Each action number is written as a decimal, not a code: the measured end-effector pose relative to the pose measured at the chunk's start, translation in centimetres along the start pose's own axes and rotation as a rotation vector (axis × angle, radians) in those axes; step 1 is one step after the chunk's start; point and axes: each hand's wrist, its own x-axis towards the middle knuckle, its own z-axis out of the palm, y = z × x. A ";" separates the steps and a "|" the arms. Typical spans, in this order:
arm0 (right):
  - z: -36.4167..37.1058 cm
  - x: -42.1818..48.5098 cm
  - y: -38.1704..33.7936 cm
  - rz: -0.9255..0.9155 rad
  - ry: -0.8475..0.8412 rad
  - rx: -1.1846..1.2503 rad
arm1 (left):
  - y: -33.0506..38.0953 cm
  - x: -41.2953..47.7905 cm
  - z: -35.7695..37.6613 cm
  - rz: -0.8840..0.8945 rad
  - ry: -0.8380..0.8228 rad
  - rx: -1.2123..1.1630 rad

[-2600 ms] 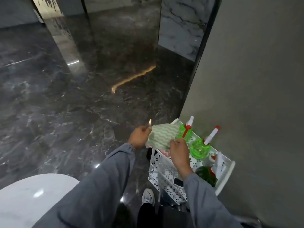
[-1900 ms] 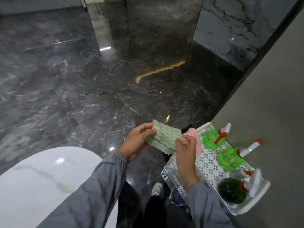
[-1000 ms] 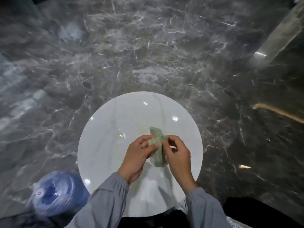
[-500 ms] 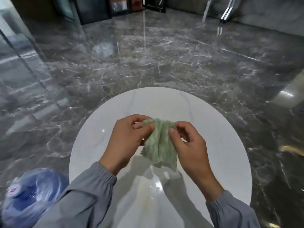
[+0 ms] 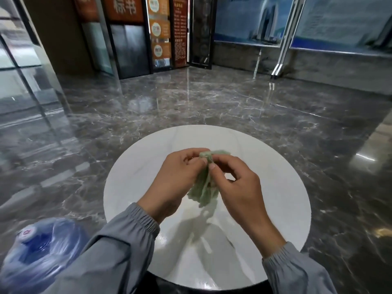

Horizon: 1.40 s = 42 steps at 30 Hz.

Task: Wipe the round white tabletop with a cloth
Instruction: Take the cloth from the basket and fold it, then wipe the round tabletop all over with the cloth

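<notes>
The round white tabletop [image 5: 275, 187] fills the lower middle of the head view, glossy with faint grey veins. Above its centre I hold a pale green cloth [image 5: 202, 190], bunched and hanging down, clear of the surface. My left hand [image 5: 176, 179] pinches the cloth's top edge from the left. My right hand [image 5: 237, 187] pinches the same edge from the right, thumb and forefinger pressed close to the left hand's fingers. Both grey sleeves reach in from the bottom edge.
A large blue water bottle [image 5: 36, 253] stands at the lower left beside the table. Dark polished marble floor [image 5: 191, 102] surrounds the table on all sides. Glass panels stand at the far left, doors and orange signs at the back.
I turned from the white caddy of spray bottles to the table with the cloth. In the last half second my hands drew together, gathering the cloth into a tighter bunch, and the view tilted up.
</notes>
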 end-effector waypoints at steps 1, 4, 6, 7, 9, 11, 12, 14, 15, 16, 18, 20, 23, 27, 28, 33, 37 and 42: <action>-0.3 -0.8 -0.4 0.006 -0.015 0.037 | 0.2 -0.8 0.1 -0.003 -0.013 -0.029; -1.2 -2.4 -1.3 -0.032 -0.070 0.037 | 0.6 -2.9 0.5 -0.003 -0.044 -0.093; -2.0 -3.2 -1.7 -0.110 -0.116 -0.061 | 0.4 -4.1 0.7 0.006 -0.069 -0.104; -2.3 -3.5 -1.9 -0.127 -0.149 -0.078 | 0.2 -4.6 0.8 0.010 -0.075 -0.103; -2.8 -4.0 -2.0 -0.138 -0.231 -0.087 | -0.4 -5.2 0.9 0.029 -0.061 -0.074; -3.1 -4.5 -2.0 -0.155 -0.273 -0.121 | -0.8 -5.6 0.7 0.055 -0.038 -0.038; -3.3 -4.5 -1.9 -0.174 -0.250 -0.156 | -0.9 -5.6 0.5 0.059 -0.036 -0.024; -3.9 -4.3 -1.7 -0.194 -0.144 -0.244 | -1.0 -5.8 -0.1 0.065 -0.051 0.022; -4.3 -4.1 -1.6 -0.173 -0.119 -0.256 | -0.9 -5.9 -0.3 0.073 -0.069 0.061; -4.6 -3.9 -1.4 -0.121 -0.139 -0.240 | -0.9 -6.0 -0.5 0.083 -0.094 0.105; -4.9 -3.5 -0.9 0.024 -0.269 -0.176 | -0.8 -6.0 -1.0 0.099 -0.135 0.172; -4.9 -3.5 0.0 0.099 -0.377 -0.148 | -1.1 -5.7 -1.4 0.128 -0.148 0.211; -4.2 -4.1 1.4 0.100 -0.367 -0.129 | -2.2 -5.2 -2.2 0.156 -0.093 0.285; -3.1 -4.7 2.9 0.128 -0.327 -0.160 | -5.1 -4.7 -3.0 0.137 0.001 0.465; -2.9 -4.8 3.2 0.139 -0.342 -0.199 | -6.0 -4.8 -3.0 0.121 0.018 0.511; -3.2 -5.2 5.1 0.190 -0.437 -0.343 | -9.2 -5.9 -2.2 0.027 0.035 0.668; -3.4 -5.0 6.6 0.145 -0.505 -0.522 | -11.0 -6.1 -1.3 0.008 0.035 0.798; -0.9 -8.0 8.8 -0.052 -0.371 -0.902 | -13.3 -6.6 -1.0 0.062 0.102 0.986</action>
